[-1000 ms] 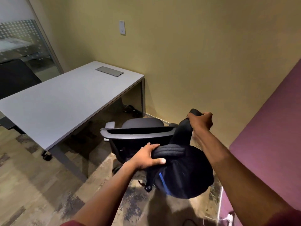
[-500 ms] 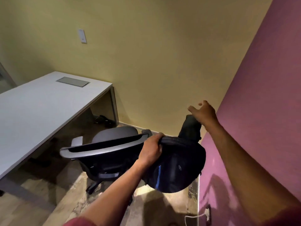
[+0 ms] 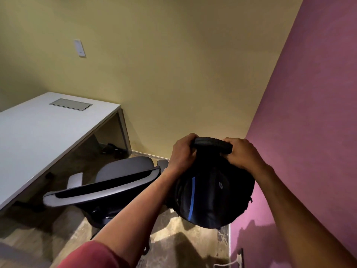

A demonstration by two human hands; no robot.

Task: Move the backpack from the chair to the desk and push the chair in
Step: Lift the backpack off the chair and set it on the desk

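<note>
A black backpack (image 3: 212, 194) with a blue stripe hangs in the air right of the chair, close to the purple wall. My left hand (image 3: 182, 153) and my right hand (image 3: 242, 153) both grip the padded top handle, one at each end. The grey office chair (image 3: 108, 187) stands left of the bag, its backrest toward me and its seat bare. The white desk (image 3: 38, 136) lies at the far left, beyond the chair.
A purple wall (image 3: 309, 132) runs along the right, a yellow wall behind. A metal cable hatch (image 3: 70, 104) is set in the desk top. Dark cables (image 3: 111, 147) lie under the desk. A white cord and wall socket (image 3: 239, 258) sit low on the right.
The backpack has come off the chair and hangs higher. My right hand has closed on the top handle beside my left. The view has swung right and up.
</note>
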